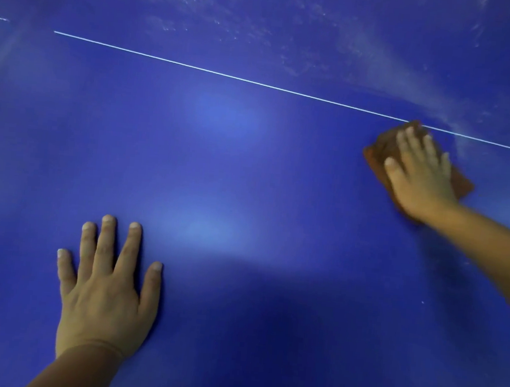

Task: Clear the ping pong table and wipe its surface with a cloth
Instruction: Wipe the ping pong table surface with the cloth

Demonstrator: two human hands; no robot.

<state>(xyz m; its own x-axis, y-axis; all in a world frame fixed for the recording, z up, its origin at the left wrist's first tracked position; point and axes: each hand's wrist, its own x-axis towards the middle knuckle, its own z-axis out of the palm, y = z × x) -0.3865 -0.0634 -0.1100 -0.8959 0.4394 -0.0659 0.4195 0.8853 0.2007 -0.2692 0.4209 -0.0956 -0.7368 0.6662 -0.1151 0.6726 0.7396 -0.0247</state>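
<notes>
A brown cloth (381, 148) is pressed flat on the blue worktop (249, 168) at the white line (227, 75) by the blurred right hand (422, 174), fingers straight, largely hiding it. The left hand (106, 294) is laid flat, fingers spread.

Blue surface (249, 168) with white line (227, 74), dusty streaks upper right, brown cloth (381, 148) at right, left hand (106, 297) flat lower left

Brown cloth (381, 148) lies flat on blue table (249, 177); dusty smears beyond.
</notes>
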